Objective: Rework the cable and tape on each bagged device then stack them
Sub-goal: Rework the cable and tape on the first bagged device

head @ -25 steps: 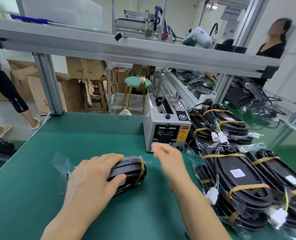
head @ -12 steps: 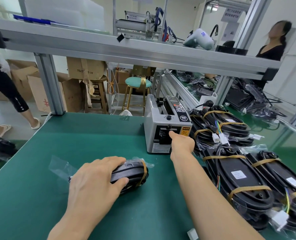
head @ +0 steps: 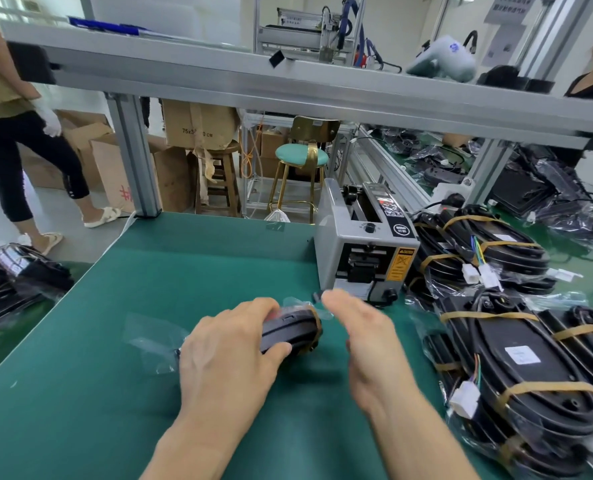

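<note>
A black bagged device [head: 293,329] with a brown tape band near its right end lies on the green mat [head: 149,289]. My left hand [head: 229,351] grips it from above, fingers curled over its top, and hides most of it. Its clear bag trails off to the left. My right hand [head: 364,334] hovers just right of the device, blurred, fingers stretched forward. A small dark strip of tape [head: 317,296] sits pinched at its fingertips, above the device's right end. The grey tape dispenser [head: 364,251] stands just behind.
Several taped, bagged devices with coiled cables [head: 530,375] are piled to the right, more behind them [head: 489,244]. Another dark bagged pile [head: 14,282] lies off the table's left edge. An aluminium frame post [head: 132,161] stands at the back left; a person stands beyond it.
My right hand reached to the dispenser's slot, then drew back toward the device with a tape strip. My left hand stayed on the device.
</note>
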{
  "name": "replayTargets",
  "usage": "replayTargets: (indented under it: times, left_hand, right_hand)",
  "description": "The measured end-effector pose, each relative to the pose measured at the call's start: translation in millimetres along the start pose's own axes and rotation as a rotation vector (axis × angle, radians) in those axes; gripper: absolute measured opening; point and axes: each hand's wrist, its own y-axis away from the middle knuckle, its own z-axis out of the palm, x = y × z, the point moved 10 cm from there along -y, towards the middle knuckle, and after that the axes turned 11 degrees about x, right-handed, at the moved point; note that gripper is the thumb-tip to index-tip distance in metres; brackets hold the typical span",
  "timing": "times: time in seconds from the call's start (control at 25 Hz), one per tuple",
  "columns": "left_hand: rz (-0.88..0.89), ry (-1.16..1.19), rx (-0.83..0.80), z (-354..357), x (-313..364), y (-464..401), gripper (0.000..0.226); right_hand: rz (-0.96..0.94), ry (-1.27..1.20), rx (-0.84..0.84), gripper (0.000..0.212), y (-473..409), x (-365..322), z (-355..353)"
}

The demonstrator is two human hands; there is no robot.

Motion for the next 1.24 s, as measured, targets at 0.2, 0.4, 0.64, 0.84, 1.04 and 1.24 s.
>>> replayTargets:
  times: [0.2, 0.4, 0.64, 0.84, 1.04, 1.24]
  left_hand:
    - [-0.042, -0.017, 0.017, 0, 1, 5, 0.039]
    - [-0.109, 0.013, -0.008, -2, -4, 1, 0.026]
    - [-0.072, -0.006, -0.229, 29, 8, -32, 0.023]
    - [-0.092, 0.089, -0.205, 31, 5, -38, 0.008]
    - [0.035, -0.066, -0.151, 32, 16, -42, 0.015]
    - [-0.09, 0.314, -0.387, 35, 3, -32, 0.01]
  right_hand:
    - [-0.03, -0.031, -0.025, 0.015, 14, 29, 5]
    - [0.019, -0.128, -0.014, 0.019, 12, 26, 4]
    - [0.152, -0.285, -0.071, 0.011, 9, 32, 4]
    - [0.129, -0.235, -0.115, 0.017, 7, 34, 4]
    - [0.073, -0.194, -0.125, 0.025, 12, 27, 11]
    - [0.045, -0.236, -0.1, 0.034, 11, 25, 15]
